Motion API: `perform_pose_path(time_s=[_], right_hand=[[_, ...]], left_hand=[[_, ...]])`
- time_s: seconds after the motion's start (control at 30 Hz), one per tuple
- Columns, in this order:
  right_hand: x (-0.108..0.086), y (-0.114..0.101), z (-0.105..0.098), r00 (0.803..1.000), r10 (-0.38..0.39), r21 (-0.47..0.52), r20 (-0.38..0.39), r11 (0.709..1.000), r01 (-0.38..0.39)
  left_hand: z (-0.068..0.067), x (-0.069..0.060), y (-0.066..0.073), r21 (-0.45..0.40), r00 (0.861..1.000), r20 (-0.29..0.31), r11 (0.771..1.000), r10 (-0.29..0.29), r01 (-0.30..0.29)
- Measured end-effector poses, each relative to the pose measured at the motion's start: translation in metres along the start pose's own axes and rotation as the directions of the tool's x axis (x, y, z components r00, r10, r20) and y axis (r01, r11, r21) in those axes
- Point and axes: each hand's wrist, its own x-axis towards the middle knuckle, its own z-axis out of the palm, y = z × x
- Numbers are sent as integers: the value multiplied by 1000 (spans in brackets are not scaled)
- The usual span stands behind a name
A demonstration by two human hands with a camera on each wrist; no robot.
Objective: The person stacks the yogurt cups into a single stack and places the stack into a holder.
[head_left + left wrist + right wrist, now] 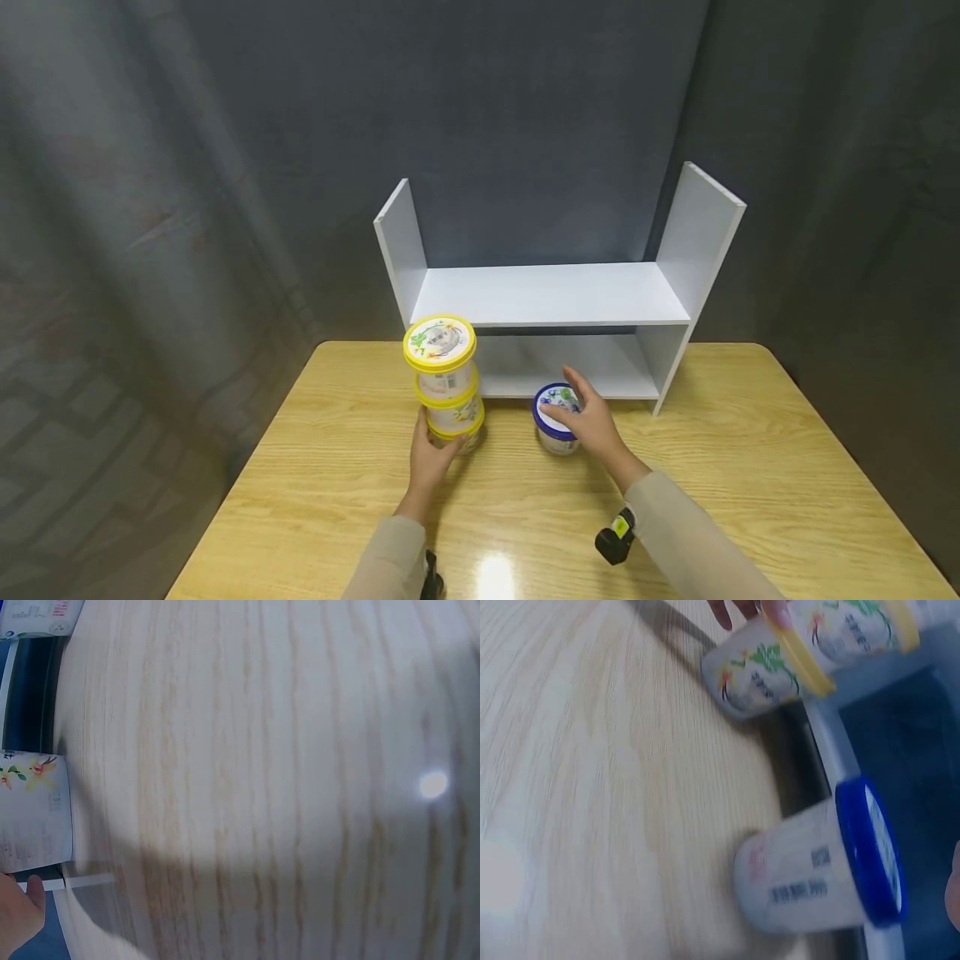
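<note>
Three yellow-lidded tubs (447, 385) stand stacked on the table at the left front corner of the shelf. My left hand (431, 462) holds the stack low down, thumb on its right side and fingers on its left. In the right wrist view, fingers of that hand touch the bottom tub (754, 675) near its yellow lid. A blue-lidded tub (557, 421) stands upright on the table to the right. Over its right side hovers my right hand (596, 425), thumb and fingers spread; the right wrist view shows a gap between tub and fingertip.
Behind the tubs stands a white two-tier shelf (551, 296) with tall side panels. The wooden table (300, 500) reaches out on both sides. A grey curtain (540, 125) hangs behind and beside it. A black wrist camera (615, 537) sits at the right sleeve.
</note>
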Motion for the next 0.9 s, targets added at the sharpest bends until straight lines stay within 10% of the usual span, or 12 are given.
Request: perform_pose_path(time_s=[0.17, 0.9], right_hand=[[-3, 11, -10, 997, 59, -40, -57, 997, -61], [-7, 38, -15, 972, 224, -193, -71, 953, -234]], left_hand=[[-2, -4, 16, -35, 1000, 13, 999, 9, -9], [3, 1, -4, 10, 999, -32, 999, 30, -30]])
